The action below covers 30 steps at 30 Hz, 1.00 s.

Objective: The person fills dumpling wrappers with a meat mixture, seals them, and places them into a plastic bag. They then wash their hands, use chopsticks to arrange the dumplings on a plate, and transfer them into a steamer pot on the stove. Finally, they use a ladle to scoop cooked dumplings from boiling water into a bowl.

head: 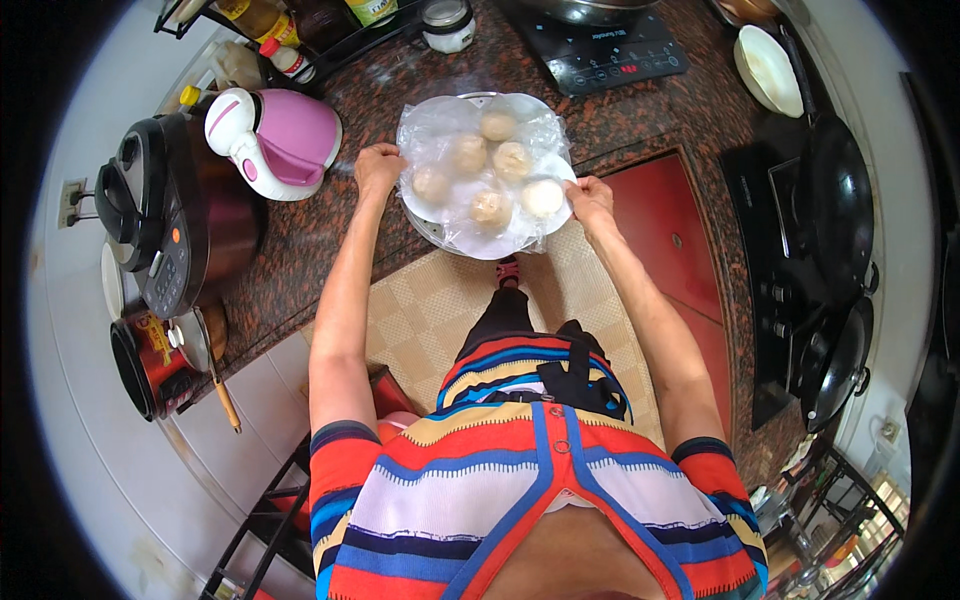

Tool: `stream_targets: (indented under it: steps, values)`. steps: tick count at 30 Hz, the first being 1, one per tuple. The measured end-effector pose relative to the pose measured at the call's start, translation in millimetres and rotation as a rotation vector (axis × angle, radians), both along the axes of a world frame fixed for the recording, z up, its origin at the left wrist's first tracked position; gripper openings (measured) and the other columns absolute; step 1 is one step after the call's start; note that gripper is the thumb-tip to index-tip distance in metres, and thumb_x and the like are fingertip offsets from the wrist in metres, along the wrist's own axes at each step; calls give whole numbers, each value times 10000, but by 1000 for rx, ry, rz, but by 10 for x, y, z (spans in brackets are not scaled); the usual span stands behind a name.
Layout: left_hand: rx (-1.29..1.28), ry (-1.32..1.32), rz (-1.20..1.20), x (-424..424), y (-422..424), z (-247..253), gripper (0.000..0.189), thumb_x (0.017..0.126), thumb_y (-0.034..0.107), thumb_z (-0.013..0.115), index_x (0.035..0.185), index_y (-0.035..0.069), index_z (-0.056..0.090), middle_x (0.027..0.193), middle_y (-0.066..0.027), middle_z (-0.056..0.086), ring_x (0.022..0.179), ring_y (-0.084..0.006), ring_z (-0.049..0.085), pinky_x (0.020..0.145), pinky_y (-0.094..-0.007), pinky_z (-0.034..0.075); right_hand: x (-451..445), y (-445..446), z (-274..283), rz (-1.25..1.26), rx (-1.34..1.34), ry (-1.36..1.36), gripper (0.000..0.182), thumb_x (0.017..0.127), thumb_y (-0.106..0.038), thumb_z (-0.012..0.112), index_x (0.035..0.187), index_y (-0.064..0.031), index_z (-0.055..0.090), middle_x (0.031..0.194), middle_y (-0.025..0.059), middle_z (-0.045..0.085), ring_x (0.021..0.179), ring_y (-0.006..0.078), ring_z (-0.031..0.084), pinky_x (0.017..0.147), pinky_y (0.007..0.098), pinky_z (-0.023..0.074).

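Observation:
Several round dough balls (512, 160) lie on white sheets over a round perforated metal steamer tray (429, 232), near the counter's front edge. Clear plastic film (435, 120) covers most of them; the ball at the lower right (542, 198) looks whiter and uncovered. My left hand (379, 169) pinches the film's left edge between thumb and fingers. At the right side, my right hand (590, 199) has its fingers closed on the rim of the white sheet or the film there; which one is not plain.
A pink and white electric kettle (296, 142) and a multicooker (180, 217) stand left. Behind is an induction cooktop (615, 56) with a pan (592, 9). Right are a gas stove (761, 300), a black wok (840, 202) and a white bowl (769, 71). A glass jar (448, 26) stands behind.

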<state>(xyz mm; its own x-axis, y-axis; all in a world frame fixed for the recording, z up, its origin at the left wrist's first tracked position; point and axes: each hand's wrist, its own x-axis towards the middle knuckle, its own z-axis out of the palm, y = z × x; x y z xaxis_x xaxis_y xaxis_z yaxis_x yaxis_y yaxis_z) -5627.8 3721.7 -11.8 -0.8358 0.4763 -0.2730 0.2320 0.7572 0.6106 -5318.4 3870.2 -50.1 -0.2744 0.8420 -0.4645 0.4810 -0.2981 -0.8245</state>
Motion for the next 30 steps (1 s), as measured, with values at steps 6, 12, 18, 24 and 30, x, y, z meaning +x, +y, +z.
stream_targets:
  steps: [6,12,18,24,30]
  values:
    - [-77,53,-35,-67,12,-10,144,606,145,666,738,93,690,769,-131,663,749,-278,644,701,-353,493,-37,-84,230,-64,-140,79,132,828,-170,624,840,-51,569,689,10,586,535,77,519,436,215,413]
    - [-36,85,-21,-111,-75,190,375,675,291,693,947,38,645,882,-123,665,829,-239,631,759,-350,473,125,-234,482,-177,-350,458,139,873,-169,570,902,-34,557,835,23,584,702,76,547,600,214,481]
    - [683,367,-101,1151,-22,881,305,870,189,543,1102,-8,520,911,-80,579,784,-154,537,723,-279,443,1145,-626,297,-258,-249,513,166,923,-161,478,887,-22,562,734,30,586,589,73,519,534,209,460]
    - [744,-450,-523,3591,-153,651,148,949,118,397,979,49,525,728,-5,520,577,-62,442,507,-195,370,2756,-1549,275,-575,-343,509,178,936,-146,430,896,-28,557,654,23,552,458,65,430,407,204,377]
    - [316,-1045,-872,6100,-732,446,147,943,137,382,903,102,520,581,50,356,419,-40,304,345,-195,243,4730,-2768,478,-1012,-215,660,186,936,-155,393,814,-50,484,573,1,396,433,85,317,342,233,258]
